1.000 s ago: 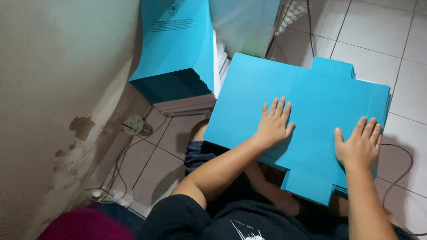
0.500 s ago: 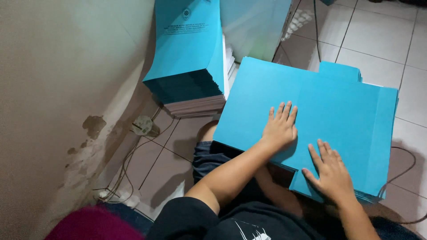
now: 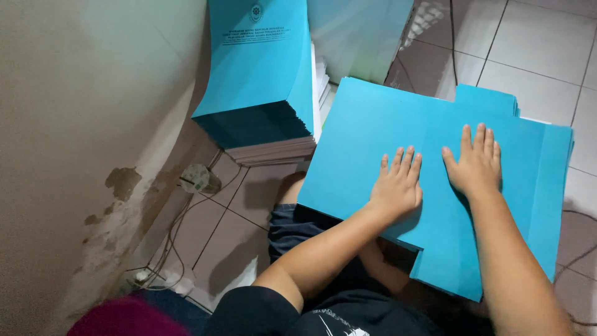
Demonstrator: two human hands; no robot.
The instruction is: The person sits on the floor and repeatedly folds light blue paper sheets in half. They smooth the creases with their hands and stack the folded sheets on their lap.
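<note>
A large blue card folder (image 3: 373, 130) lies across my lap, on top of more blue sheets whose edges show at the right. My left hand (image 3: 396, 185) rests flat on it near the middle, fingers spread. My right hand (image 3: 476, 162) lies flat just beside it to the right, palm down, fingers pointing away from me. Neither hand grips anything. A folded flap (image 3: 547, 186) covers the folder's right side.
A tall stack of blue printed folders (image 3: 261, 74) on pale sheets stands on the tiled floor at the left. Cables and a plug (image 3: 198, 179) lie by the stained wall (image 3: 74, 155). Another blue sheet (image 3: 360, 31) leans at the back.
My right hand slid from the folder's right edge inward and now lies next to my left hand. The right flap has been folded over onto the folder.
</note>
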